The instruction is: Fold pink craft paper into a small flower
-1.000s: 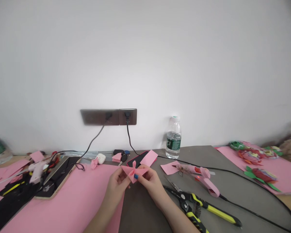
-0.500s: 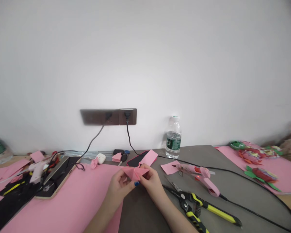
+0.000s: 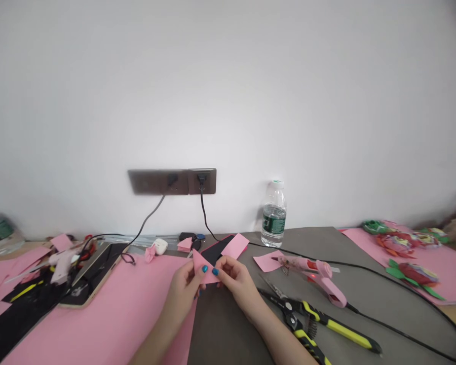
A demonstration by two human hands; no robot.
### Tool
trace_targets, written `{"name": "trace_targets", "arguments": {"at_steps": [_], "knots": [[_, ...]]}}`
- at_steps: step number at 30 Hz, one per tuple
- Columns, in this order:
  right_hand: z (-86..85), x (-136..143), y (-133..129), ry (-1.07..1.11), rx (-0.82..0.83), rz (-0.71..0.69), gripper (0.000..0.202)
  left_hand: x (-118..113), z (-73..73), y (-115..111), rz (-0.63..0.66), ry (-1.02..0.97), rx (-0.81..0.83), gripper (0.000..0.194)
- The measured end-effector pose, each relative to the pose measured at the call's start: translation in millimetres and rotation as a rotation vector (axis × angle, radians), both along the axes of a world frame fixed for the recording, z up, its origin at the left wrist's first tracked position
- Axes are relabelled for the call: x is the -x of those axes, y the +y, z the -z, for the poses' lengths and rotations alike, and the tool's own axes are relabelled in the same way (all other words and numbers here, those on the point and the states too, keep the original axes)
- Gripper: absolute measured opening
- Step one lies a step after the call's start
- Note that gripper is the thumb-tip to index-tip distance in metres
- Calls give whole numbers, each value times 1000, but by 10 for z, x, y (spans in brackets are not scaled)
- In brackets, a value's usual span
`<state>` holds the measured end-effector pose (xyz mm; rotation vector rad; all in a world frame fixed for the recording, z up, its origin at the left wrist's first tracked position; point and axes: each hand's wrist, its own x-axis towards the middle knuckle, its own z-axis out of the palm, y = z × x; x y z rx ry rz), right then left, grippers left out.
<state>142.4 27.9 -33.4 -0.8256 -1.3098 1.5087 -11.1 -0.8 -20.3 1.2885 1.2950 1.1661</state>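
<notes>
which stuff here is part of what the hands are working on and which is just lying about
In the work, or likely so:
- pink piece, in both hands
- pink scrap
- glue gun
- shears

Probably just lying about:
- bottle
- black phone
- white case

Bottle [image 3: 274, 218]: clear plastic, glossy. Left of bottle — folded piece [image 3: 198, 260], matt pink paper; large sheet [image 3: 137, 299], matt, smooth; socket plate [image 3: 152, 182], satin sheen. Right of bottle — flowers [image 3: 399, 244], crinkled. Front-right of bottle: glue gun [image 3: 330, 290], smooth plastic; shears [image 3: 289, 307], metal blades.
</notes>
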Motion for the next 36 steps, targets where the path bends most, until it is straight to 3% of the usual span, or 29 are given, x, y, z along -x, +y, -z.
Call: {"name": "trace_targets", "arguments": {"at_steps": [5, 10, 15, 18, 22, 25, 29, 36], "knots": [[-4, -4, -35, -41, -65, -123, 43, 9, -23, -32, 123, 101, -25, 44], [0, -16, -57, -49, -93, -99, 43, 38, -61, -53, 37, 157, -99, 46], [-68, -22, -98, -87, -150, -135, 43, -29, -100, -127, 214, 170, -103, 41], [-74, -18, -99, -76, -208, -61, 44, -67, -75, -137, 231, 122, -85, 41], [-20, -10, -58, -5, -161, 102, 44, -72, -14, -77, 260, 39, -35, 42], [8, -4, -33, 22, -99, 90, 44, -51, -6, -30, 164, -36, -65, 39], [-24, 8, -49, -35, -77, -52, 44, 1, -34, -19, -1, -50, -130, 37], [-21, 19, -101, -113, -126, -45, 44, 50, -22, -56, -2, 185, -128, 33]]}}
